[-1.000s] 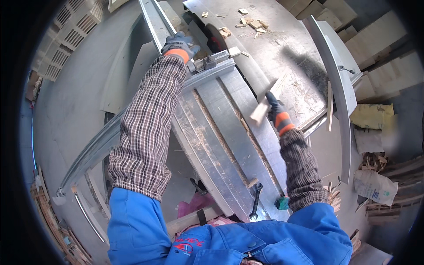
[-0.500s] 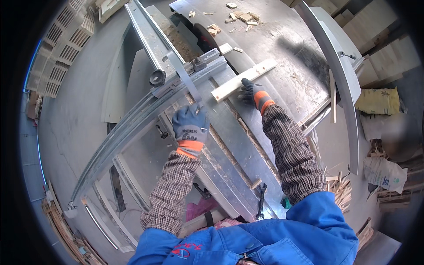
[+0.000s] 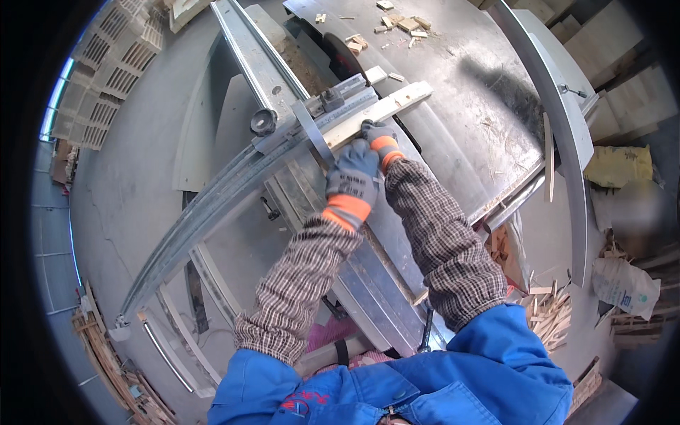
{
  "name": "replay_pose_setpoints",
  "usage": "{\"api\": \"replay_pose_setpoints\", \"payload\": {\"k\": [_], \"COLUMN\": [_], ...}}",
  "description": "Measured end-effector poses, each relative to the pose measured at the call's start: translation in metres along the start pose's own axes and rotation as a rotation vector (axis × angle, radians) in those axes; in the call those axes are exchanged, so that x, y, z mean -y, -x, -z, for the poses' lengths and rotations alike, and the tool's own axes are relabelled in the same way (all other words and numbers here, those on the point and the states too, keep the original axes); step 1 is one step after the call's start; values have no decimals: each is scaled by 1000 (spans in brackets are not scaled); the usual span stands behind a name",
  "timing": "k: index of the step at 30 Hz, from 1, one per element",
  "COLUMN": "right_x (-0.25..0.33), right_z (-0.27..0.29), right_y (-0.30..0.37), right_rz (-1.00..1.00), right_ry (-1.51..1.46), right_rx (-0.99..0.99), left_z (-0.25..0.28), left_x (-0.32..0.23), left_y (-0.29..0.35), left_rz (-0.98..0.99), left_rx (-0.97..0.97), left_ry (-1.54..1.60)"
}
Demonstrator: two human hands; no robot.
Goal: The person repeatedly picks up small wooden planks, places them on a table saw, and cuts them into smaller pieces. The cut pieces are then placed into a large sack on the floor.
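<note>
Both gloved hands have moved together since half a second ago: the left hand (image 3: 352,174) has slid forward and to the right, the right hand (image 3: 380,133) has drawn inward, and the pale wooden strip (image 3: 382,110) has shifted from a loose slant to lie alongside the metal fence (image 3: 354,106).

That strip lies crosswise on the grey metal worktop (image 3: 453,138), its left end by the left hand and its right end reaching out past the slotted left part toward the bare middle. The right hand's fingers are bent against the strip's near edge; whether they grip it I cannot tell. The left hand is just beside the right, back upward, its fingers at the same near edge; their hold is hidden too.

Beyond the fence, a dark circular saw blade (image 3: 343,58) stands toward the worktop's far edge, with a small pale offcut (image 3: 375,74) near it. More wood scraps (image 3: 407,24) lie scattered near the far edge. A round black knob (image 3: 263,122) sits left of the fence. At the worktop's near edge, close to the blue jacket (image 3: 425,393), rests a dark wrench (image 3: 426,333), partly covered by the right sleeve (image 3: 453,248).
</note>
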State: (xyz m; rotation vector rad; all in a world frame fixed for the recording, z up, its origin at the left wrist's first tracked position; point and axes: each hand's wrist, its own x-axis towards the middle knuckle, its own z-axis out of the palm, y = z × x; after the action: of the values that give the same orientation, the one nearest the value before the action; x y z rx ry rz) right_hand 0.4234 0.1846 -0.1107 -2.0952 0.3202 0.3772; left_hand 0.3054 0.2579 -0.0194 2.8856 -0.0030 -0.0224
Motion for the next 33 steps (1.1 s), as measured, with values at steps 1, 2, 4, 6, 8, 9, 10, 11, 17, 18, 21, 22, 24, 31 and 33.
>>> {"api": "replay_pose_setpoints", "payload": {"k": [1,2,4,6,8,9,10,11,17,18,21,22,24,31,33], "right_x": [-37,-73,-51,-53,-56,-35,-19,-16,-15,-15,-7,-2,4,3,-7], "right_z": [12,31,12,29,47,44,43,42,55,57,59,60,71,141,164], "right_y": [-31,-64,-40,-48,-50,-37,-25,-22,-23,-25,-20,-17,-12,-24,-48], "right_rz": [28,62,99,-78,-77,-54,-33,-61,-63,-58,-8,12,-14,221,408], "right_ry": [-64,-128,-205,-505,-411,-187,36,26,0,-16,102,141,196,459,620], "right_rx": [11,10,119,200,119,94,50,19,-8,8,43,49,87,-152,-328], "left_z": [5,16,-18,-24,-25,-28,-32,-6,-22,-23,-32,-36,-37,-64,-64], "left_x": [-20,-50,-10,-16,-32,-17,-8,-23,-26,-25,-11,-5,-5,28,17], "left_y": [-18,-35,-43,-65,-77,-83,-91,-94,-115,-120,-131,-133,-132,-142,-148], "left_rz": [-190,-188,-114,-28,87,118,133,204,148,140,130,126,105,59,10], "left_rx": [-126,-8,-301,-167,-91,-98,-104,159,103,77,35,34,-7,-24,-12], "left_ry": [108,33,72,-108,-130,-147,-155,-240,-317,-316,-327,-318,-305,-414,-491]}}
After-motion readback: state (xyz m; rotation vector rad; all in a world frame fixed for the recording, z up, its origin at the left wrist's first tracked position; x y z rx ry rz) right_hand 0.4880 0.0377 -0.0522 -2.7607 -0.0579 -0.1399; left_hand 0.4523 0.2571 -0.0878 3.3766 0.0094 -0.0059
